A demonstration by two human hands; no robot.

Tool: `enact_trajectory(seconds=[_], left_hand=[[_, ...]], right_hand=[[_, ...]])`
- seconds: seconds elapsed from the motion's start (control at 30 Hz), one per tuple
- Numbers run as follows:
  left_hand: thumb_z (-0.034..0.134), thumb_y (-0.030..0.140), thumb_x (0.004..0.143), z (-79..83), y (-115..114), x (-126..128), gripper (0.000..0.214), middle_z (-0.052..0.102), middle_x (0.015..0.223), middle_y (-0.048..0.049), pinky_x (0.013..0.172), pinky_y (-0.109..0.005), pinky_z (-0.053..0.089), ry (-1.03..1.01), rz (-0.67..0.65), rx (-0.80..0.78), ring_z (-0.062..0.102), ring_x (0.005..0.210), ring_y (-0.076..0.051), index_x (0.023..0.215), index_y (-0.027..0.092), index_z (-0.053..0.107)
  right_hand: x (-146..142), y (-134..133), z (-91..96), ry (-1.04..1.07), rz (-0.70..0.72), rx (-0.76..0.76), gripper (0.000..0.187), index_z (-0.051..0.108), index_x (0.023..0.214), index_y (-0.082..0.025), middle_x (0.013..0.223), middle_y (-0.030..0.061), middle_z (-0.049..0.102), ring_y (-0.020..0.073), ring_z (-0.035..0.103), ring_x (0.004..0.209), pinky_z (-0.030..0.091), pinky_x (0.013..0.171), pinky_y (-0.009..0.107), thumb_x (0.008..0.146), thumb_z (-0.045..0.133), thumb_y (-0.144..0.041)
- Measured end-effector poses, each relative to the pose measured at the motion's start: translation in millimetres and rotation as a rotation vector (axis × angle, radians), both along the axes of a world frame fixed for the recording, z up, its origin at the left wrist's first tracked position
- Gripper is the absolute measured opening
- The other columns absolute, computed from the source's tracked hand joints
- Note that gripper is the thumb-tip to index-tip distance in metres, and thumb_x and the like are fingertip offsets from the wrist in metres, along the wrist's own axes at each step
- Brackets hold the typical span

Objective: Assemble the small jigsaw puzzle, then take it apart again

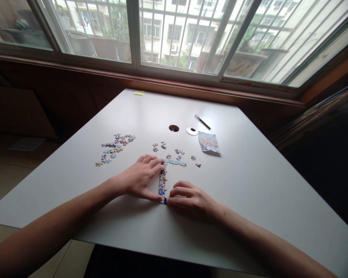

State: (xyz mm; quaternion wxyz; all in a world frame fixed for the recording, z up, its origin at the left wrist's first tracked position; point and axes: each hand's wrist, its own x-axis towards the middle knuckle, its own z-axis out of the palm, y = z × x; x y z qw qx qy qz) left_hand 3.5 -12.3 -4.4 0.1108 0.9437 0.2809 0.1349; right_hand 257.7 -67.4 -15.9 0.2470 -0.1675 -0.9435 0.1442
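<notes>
A joined strip of puzzle pieces (162,181) runs towards me on the white table (249,185), meeting a light-blue strip (175,162) at its far end. My left hand (140,177) lies along the strip's left side, fingertips pressed against it and thumb at its near end. My right hand (188,199) is curled, its fingertips pinching a small puzzle piece (163,200) at the strip's near end. Loose puzzle pieces (174,150) lie scattered just beyond the hands.
A larger heap of puzzle pieces (114,148) sits to the left. A small printed bag (208,143), a pen (202,121), a round white cap (191,131) and a cable hole (174,127) lie further back. A yellow note (139,93) is at the far edge.
</notes>
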Motion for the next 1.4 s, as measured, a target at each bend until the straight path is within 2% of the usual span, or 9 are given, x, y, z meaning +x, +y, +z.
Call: enact_trajectory(seconds=[0.5, 0.67, 0.8, 0.9, 1.03, 1.1, 1.2, 1.3, 1.4], left_hand=[[0.064, 0.076, 0.069, 1.3, 0, 0, 0.082, 0.047, 0.142, -0.0164, 0.112, -0.053, 0.026, 0.026, -0.001, 0.011, 0.041, 0.130, -0.039, 0.128, 0.020, 0.050], [0.065, 0.074, 0.069, 1.0, -2, 0, 0.080, 0.047, 0.142, -0.0162, 0.113, -0.053, 0.025, 0.009, -0.005, 0.016, 0.040, 0.130, -0.039, 0.127, 0.020, 0.051], [0.064, 0.075, 0.070, 1.1, -2, 1, 0.082, 0.046, 0.142, -0.0168, 0.113, -0.053, 0.025, 0.020, -0.009, 0.024, 0.041, 0.130, -0.039, 0.127, 0.019, 0.050], [0.061, 0.077, 0.071, 2.4, -2, 2, 0.082, 0.046, 0.143, -0.0165, 0.114, -0.053, 0.024, 0.043, -0.007, 0.028, 0.040, 0.131, -0.039, 0.128, 0.019, 0.049], [0.060, 0.077, 0.073, 3.7, -2, 1, 0.081, 0.046, 0.143, -0.0155, 0.114, -0.053, 0.025, 0.042, -0.009, 0.029, 0.040, 0.131, -0.038, 0.129, 0.020, 0.049], [0.059, 0.076, 0.073, 3.5, -2, 1, 0.081, 0.046, 0.144, -0.0151, 0.114, -0.053, 0.024, 0.040, -0.012, 0.031, 0.040, 0.131, -0.038, 0.130, 0.020, 0.048], [0.059, 0.077, 0.073, 2.9, -2, 1, 0.081, 0.046, 0.144, -0.0153, 0.114, -0.053, 0.025, 0.041, -0.015, 0.035, 0.040, 0.131, -0.038, 0.130, 0.020, 0.049], [0.059, 0.076, 0.073, 2.5, -2, 1, 0.081, 0.046, 0.143, -0.0158, 0.114, -0.053, 0.025, 0.042, -0.018, 0.039, 0.040, 0.131, -0.038, 0.130, 0.019, 0.049], [0.061, 0.075, 0.073, 2.1, -1, 0, 0.080, 0.047, 0.143, -0.0157, 0.114, -0.053, 0.025, 0.028, -0.016, 0.041, 0.040, 0.131, -0.038, 0.129, 0.019, 0.049]], right_hand=[[6, -2, 3.6, -0.161, -0.038, 0.038, 0.020, 0.065, 0.112, -0.019, 0.097, 0.0085, 0.062, 0.0176, 0.054, 0.086, 0.050, 0.078, 0.034, 0.097, 0.051, -0.017], [4, -1, 3.8, -0.121, -0.029, -0.036, 0.020, 0.064, 0.113, -0.019, 0.103, 0.0097, 0.063, 0.0187, 0.056, 0.091, 0.051, 0.084, 0.036, 0.094, 0.056, -0.019], [5, 4, 1.7, 0.028, -0.030, -0.193, 0.018, 0.064, 0.108, -0.019, 0.102, 0.0097, 0.064, 0.0184, 0.059, 0.094, 0.053, 0.085, 0.033, 0.091, 0.058, -0.017], [18, 18, -0.9, 0.195, -0.212, -0.235, 0.012, 0.065, 0.098, -0.021, 0.092, 0.0064, 0.066, 0.0176, 0.061, 0.084, 0.053, 0.076, 0.031, 0.090, 0.058, -0.015], [55, 52, -8.2, 0.321, -0.812, -0.031, 0.008, 0.066, 0.087, -0.021, 0.083, 0.0044, 0.068, 0.0196, 0.059, 0.074, 0.050, 0.073, 0.036, 0.087, 0.058, -0.019], [74, 68, -13.7, 0.274, -0.977, 0.008, 0.012, 0.067, 0.087, -0.020, 0.085, 0.0050, 0.070, 0.0210, 0.058, 0.075, 0.048, 0.074, 0.037, 0.083, 0.056, -0.018], [90, 81, -20.9, 0.189, -1.042, -0.080, 0.018, 0.068, 0.088, -0.020, 0.088, 0.0049, 0.070, 0.0204, 0.058, 0.074, 0.048, 0.073, 0.036, 0.077, 0.056, -0.017], [88, 80, -23.5, 0.139, -0.980, -0.123, 0.018, 0.069, 0.088, -0.019, 0.088, 0.0055, 0.068, 0.0203, 0.058, 0.075, 0.047, 0.075, 0.035, 0.079, 0.053, -0.017], [79, 75, -22.4, 0.112, -0.906, -0.081, 0.019, 0.068, 0.087, -0.019, 0.085, 0.0066, 0.066, 0.0219, 0.059, 0.080, 0.046, 0.078, 0.035, 0.083, 0.049, -0.018]])
